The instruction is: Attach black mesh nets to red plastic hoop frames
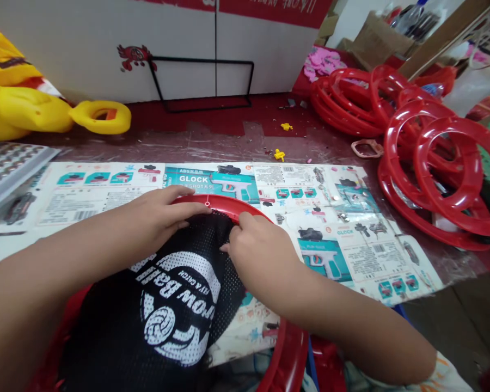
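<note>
A red plastic ring (pixel 228 207) lies in front of me, with a black mesh net (pixel 106 332) across much of its opening. White print on the net includes a ball and the word "Ball". At the ring's far edge, my left hand (pixel 159 218) grips the rim, fingers on both sides of it and against the net. My right hand (pixel 259 242) is closed on the net's edge close to the rim, just right of the left hand. The pinched edge is partly hidden by its fingers. Right of the net, part of the ring's opening is uncovered.
Printed cardboard sheets (pixel 106 201) cover the work surface. Several red rings (pixel 424 163) are piled at right. A black wire frame (pixel 204 59) stands against a white box (pixel 85 49). A yellow inflatable-looking item (pixel 36 109) and a tray (pixel 12 169) are at left; small yellow pieces (pixel 279 155) lie beyond the sheets.
</note>
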Demonstrator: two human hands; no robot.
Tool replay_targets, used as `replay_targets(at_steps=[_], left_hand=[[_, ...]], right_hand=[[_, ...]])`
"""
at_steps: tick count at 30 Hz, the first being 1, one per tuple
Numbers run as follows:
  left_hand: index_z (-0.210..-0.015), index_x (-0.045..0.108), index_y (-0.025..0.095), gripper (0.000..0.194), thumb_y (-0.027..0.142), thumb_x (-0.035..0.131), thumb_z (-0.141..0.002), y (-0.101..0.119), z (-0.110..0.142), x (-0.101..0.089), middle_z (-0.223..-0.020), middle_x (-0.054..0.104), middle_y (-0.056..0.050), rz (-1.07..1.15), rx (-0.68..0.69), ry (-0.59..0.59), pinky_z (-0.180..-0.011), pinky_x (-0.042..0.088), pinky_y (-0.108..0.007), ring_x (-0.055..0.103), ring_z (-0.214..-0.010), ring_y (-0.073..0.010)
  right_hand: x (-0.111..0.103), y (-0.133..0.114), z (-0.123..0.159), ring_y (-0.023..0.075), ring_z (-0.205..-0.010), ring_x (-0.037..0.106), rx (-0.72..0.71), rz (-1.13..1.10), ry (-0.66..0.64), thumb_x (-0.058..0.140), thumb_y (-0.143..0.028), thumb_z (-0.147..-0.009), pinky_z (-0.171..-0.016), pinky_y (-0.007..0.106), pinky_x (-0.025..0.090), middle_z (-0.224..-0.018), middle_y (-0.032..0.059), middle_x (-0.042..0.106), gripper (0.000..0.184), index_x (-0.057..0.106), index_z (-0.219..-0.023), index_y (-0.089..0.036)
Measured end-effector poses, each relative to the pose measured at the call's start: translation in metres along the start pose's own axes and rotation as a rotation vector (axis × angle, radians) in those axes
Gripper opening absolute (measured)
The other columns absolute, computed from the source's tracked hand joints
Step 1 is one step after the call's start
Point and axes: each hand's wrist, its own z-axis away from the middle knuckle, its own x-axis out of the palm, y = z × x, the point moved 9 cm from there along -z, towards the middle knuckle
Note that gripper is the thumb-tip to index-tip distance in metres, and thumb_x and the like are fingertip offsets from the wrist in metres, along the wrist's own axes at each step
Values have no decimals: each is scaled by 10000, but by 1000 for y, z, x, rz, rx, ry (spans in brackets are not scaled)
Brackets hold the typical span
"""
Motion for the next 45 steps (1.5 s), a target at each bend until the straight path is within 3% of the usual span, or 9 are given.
replay_targets(at_steps=[3, 7, 11, 15, 17, 21, 25, 30, 45], left_hand=[[-1275, 583, 368, 392, 228, 401, -957, -4, 6, -2, -1171, 605, -34, -5, -12, -56, -863, 535, -292, 624, -1017, -187], [-1290, 556, 407, 389, 236, 440, -961, -16, 19, -9, -1166, 591, -11, -43, -71, -110, -861, 538, -301, 634, -1012, -181], [-1195, 615, 324, 316, 241, 430, -953, -21, 21, -14, -1082, 604, -31, -52, -114, -139, -769, 545, -290, 642, -917, -177], [-985, 647, 220, 233, 289, 431, -929, -3, 6, -21, -1084, 578, -89, -114, -86, -55, -838, 522, -403, 597, -957, -232], [-995, 619, 206, 222, 308, 434, -926, 12, -2, -24, -1171, 556, -104, -68, -48, 9, -890, 505, -416, 574, -1042, -245], [-1082, 578, 200, 231, 263, 415, -932, 27, -11, -16, -1204, 573, -93, 50, -4, -14, -913, 496, -384, 574, -1083, -222], [-1085, 544, 199, 225, 280, 503, -879, 13, -10, -10, -1110, 622, -90, 31, -79, -23, -840, 514, -407, 604, -990, -244], [-928, 566, 177, 121, 209, 453, -897, 23, -11, -13, -1152, 599, -115, -14, 36, 12, -876, 498, -426, 582, -1039, -255], [-1089, 632, 158, 281, 199, 406, -925, 28, -12, -14, -1131, 609, -134, -61, 49, 62, -898, 496, -454, 587, -1033, -268]], right_hand=[[1, -1, -1, 228, -764, 605, -28, -41, -6, 557, -149, -887, -553, 310, 342, -810, 101, 649, 185, 708, -780, -153], [-12, -2, 0, 189, -740, 553, -89, -120, 146, 547, -148, -867, -586, 299, 322, -813, 76, 645, 154, 675, -781, -152], [-22, 13, 0, 137, -642, 480, 12, -330, 213, 552, -182, -823, -576, 268, 300, -746, 30, 630, 84, 633, -825, -159], [-27, 20, -2, 130, -661, 527, 18, -512, 223, 520, -118, -790, -609, 253, 352, -826, 21, 679, 222, 636, -973, -166], [-29, 18, -5, 151, -771, 585, -58, -518, 230, 498, -97, -799, -712, 270, 407, -904, 35, 707, 268, 675, -986, -174], [-29, 21, -9, 178, -909, 624, -103, -513, 256, 473, -90, -822, -849, 308, 436, -996, 40, 733, 348, 727, -1033, -199], [-28, 31, -13, 163, -877, 639, -44, -568, 285, 477, -105, -828, -805, 279, 452, -999, 14, 741, 370, 726, -1078, -217], [-29, 33, -16, 164, -818, 610, -54, -496, 301, 465, -122, -839, -781, 276, 427, -899, 32, 723, 339, 760, -988, -199], [-29, 36, -18, 167, -739, 536, -45, -411, 338, 449, -139, -870, -715, 273, 391, -721, 41, 575, 341, 766, -991, -164]])
